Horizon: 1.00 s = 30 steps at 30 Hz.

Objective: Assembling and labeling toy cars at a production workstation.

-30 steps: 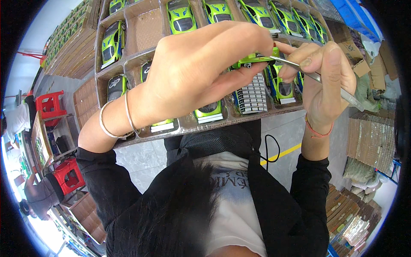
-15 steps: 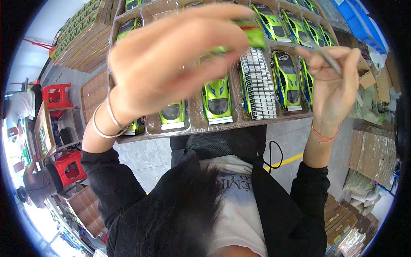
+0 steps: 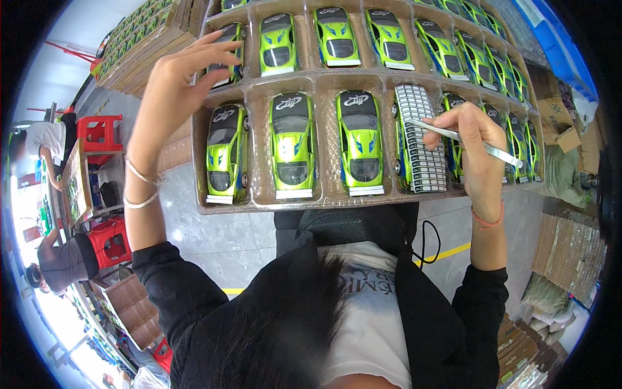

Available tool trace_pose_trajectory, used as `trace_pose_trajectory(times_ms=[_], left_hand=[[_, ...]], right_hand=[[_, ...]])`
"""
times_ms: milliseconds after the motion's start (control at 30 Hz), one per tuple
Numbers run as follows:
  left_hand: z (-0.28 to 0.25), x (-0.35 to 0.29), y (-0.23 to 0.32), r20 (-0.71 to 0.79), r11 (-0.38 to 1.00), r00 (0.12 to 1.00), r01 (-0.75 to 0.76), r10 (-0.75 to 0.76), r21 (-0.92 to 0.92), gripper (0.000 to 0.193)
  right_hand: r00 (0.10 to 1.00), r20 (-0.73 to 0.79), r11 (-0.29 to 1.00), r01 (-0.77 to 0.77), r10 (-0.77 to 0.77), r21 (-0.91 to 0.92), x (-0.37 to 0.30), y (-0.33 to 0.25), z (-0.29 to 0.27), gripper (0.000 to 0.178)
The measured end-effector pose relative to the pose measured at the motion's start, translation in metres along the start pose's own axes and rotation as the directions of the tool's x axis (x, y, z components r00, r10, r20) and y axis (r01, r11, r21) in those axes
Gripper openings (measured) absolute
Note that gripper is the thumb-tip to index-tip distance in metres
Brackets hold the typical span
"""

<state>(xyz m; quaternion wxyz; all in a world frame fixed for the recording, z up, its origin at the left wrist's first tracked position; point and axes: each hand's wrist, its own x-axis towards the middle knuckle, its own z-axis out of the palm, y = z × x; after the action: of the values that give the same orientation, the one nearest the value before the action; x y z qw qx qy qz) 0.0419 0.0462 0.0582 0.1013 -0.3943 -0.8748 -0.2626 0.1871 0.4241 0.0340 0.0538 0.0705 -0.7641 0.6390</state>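
Note:
My left hand is at the far-left compartment of a divided tray, its fingers apart around a green toy car. Touching between fingers and car is hard to tell. In my right hand is a pair of silver tweezers, pinched. Their tips meet the upper part of a sheet of small white labels in a dark grid. That sheet lies over a car in the near row and hides part of it. Three more near-row cars, with black roofs, sit left of it, including a car.
Rows of similar cars fill the tray's far side. Stacked trays stand at upper left. Red stools and other people at benches are at the left. A blue crate and flattened cardboard are on the right.
My left hand has moved left from the tray's middle, where it was blurred over a green car, to the far-left compartment. The tweezers have come down onto the label sheet.

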Motion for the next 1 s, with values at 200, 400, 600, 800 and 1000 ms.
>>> trace_pose_trajectory(times_ms=[200, 400, 600, 800, 1000], left_hand=[[-0.025, -0.014, -0.028, 0.272, 0.965, 0.961, -0.025, -0.049, 0.262, 0.032], [-0.015, -0.011, -0.014, 0.022, 0.993, 0.996, -0.083, 0.081, 0.088, 0.011], [0.0, -0.022, -0.021, -0.102, 0.998, 0.993, -0.059, 0.062, 0.033, 0.019], [0.016, -0.003, 0.006, -0.155, 0.949, 0.977, -0.097, 0.148, 0.299, 0.035], [0.022, 0.025, 0.002, -0.378, 0.93, 0.913, -0.006, 0.155, 0.367, 0.036]], right_hand=[[1.0, -0.007, 1.0, -0.018, 0.018, -0.007, 0.005, 0.001, 0.007, 0.044], [0.997, -0.081, 0.999, 0.014, -0.011, 0.042, 0.0, 0.002, 0.002, 0.044], [0.993, -0.094, 0.995, -0.066, 0.073, 0.076, 0.001, 0.0, -0.001, 0.043], [0.994, -0.019, 0.989, -0.105, 0.108, 0.102, -0.006, 0.004, -0.005, 0.043], [0.997, -0.043, 0.996, -0.06, 0.063, 0.06, -0.007, -0.002, -0.005, 0.044]])
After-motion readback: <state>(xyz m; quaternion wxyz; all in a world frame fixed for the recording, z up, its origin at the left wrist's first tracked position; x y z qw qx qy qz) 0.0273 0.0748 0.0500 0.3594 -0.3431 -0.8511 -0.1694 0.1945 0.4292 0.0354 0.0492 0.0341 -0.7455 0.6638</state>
